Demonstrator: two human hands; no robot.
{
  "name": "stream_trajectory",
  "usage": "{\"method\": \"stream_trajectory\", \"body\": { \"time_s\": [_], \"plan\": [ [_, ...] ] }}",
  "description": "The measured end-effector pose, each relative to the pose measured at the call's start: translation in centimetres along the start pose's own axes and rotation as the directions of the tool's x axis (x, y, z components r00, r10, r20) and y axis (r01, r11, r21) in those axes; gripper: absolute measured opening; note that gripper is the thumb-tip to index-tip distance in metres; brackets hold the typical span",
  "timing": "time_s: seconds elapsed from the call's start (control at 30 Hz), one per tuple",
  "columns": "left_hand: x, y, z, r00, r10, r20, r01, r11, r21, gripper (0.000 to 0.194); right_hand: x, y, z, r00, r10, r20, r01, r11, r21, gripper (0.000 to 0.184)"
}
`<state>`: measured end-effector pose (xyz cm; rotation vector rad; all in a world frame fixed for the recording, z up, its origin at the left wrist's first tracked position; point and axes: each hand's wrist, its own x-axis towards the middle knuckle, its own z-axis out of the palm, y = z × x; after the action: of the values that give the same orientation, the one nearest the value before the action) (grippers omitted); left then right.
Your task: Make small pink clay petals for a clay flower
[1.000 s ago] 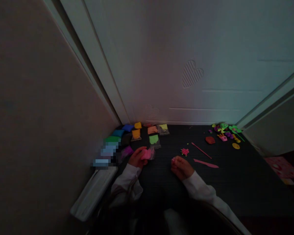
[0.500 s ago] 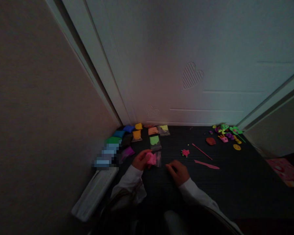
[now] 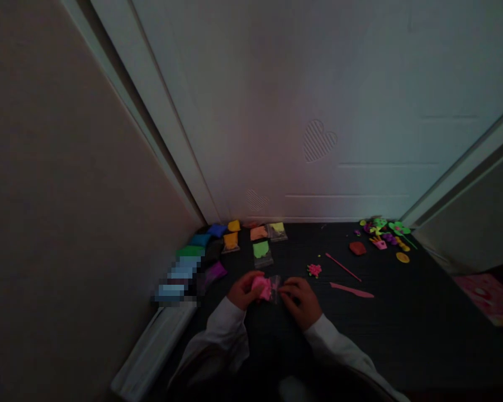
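Observation:
A small clear bag of pink modelling clay (image 3: 263,288) is gripped in my left hand (image 3: 243,291), its clear end pointing right. My right hand (image 3: 302,301) has thumb and fingertips closed at that clear end, and a little pink shows there. The exact hold of those fingertips is dim. Just beyond my right hand lies a pink clay cluster with green bits (image 3: 314,271). To its right are a thin pink stick tool (image 3: 343,267) and a pink plastic knife (image 3: 352,290).
Bags of coloured clay, among them light green (image 3: 261,250), orange (image 3: 231,241) and purple (image 3: 214,272), lie at the back left. A long pale box (image 3: 155,349) is by the left wall. A red lump (image 3: 357,248) and small clay figures (image 3: 379,230) sit at the back right.
My right hand has moved left to meet the clear end of the pink clay bag. My left hand still grips the bag. The view has tilted slightly upward.

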<state>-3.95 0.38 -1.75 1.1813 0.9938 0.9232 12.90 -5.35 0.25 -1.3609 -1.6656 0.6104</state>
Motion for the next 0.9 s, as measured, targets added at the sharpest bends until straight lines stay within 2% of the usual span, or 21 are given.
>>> {"method": "stream_trajectory", "body": {
  "time_s": [0.17,0.4,0.53,0.77,0.9],
  "plan": [
    [0.0,-0.1,0.0,1.000,-0.001,0.020,0.002,0.997,-0.074,0.039,0.3,-0.1,-0.1,0.999,0.048,-0.013,-0.047,0.992,0.121,0.016],
    [-0.1,0.3,0.8,1.000,0.030,0.007,-0.029,0.994,-0.104,0.037,0.2,-0.2,-0.2,0.999,0.044,0.007,-0.044,0.984,0.175,0.020],
    [-0.2,0.8,1.2,0.996,0.016,0.086,-0.008,0.996,-0.093,0.037,0.1,0.0,-0.2,0.998,0.030,0.054,-0.040,0.982,0.185,0.022],
    [-0.2,0.9,1.2,0.984,-0.008,0.179,0.027,0.994,-0.105,0.036,0.2,0.4,0.1,0.991,0.069,0.118,-0.084,0.989,0.121,0.025],
    [-0.2,0.8,1.0,0.976,-0.021,0.217,0.045,0.993,-0.106,0.038,0.0,0.4,0.3,0.995,0.043,0.087,-0.047,0.997,0.054,0.020]
  ]
}}
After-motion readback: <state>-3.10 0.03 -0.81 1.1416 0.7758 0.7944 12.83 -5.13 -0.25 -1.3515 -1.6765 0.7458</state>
